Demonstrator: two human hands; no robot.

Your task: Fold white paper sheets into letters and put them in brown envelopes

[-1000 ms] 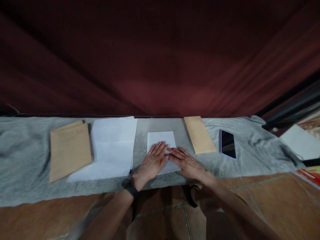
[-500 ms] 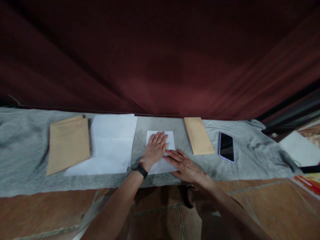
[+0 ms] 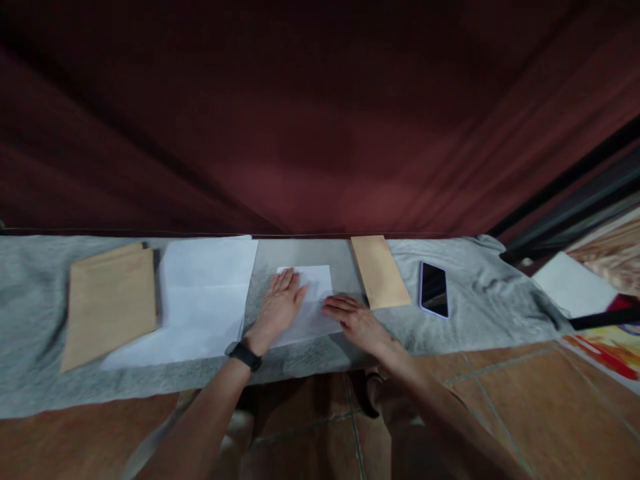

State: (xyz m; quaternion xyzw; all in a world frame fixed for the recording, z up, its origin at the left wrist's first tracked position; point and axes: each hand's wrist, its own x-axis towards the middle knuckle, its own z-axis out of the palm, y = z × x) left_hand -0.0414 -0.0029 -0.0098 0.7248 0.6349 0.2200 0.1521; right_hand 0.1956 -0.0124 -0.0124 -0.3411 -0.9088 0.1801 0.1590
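Observation:
A white sheet of paper (image 3: pixel 317 283) with a crease across it lies in front of me on the grey cloth. My left hand (image 3: pixel 281 307), a dark watch on its wrist, rests flat along the sheet's left edge with fingers stretched out. At the right edge, my right hand (image 3: pixel 359 324) lies palm down, its fingers extended and close together, the tips over the paper. Neither hand grips anything. To the right of the sheet is a narrow tan envelope (image 3: pixel 381 273).
Larger white sheets (image 3: pixel 205 300) lie to the left, overlapped by brown envelopes (image 3: pixel 111 303). A phone (image 3: pixel 434 290) with a purple edge lies at right. The grey cloth (image 3: pixel 480 293) covers the surface, backed by a dark red curtain (image 3: pixel 310 153). Tiled floor (image 3: pixel 505 393) shows below.
My left hand has slid from the middle of the paper to its left edge, uncovering the centre. My right hand stays at the right edge. The whole view has shifted slightly right.

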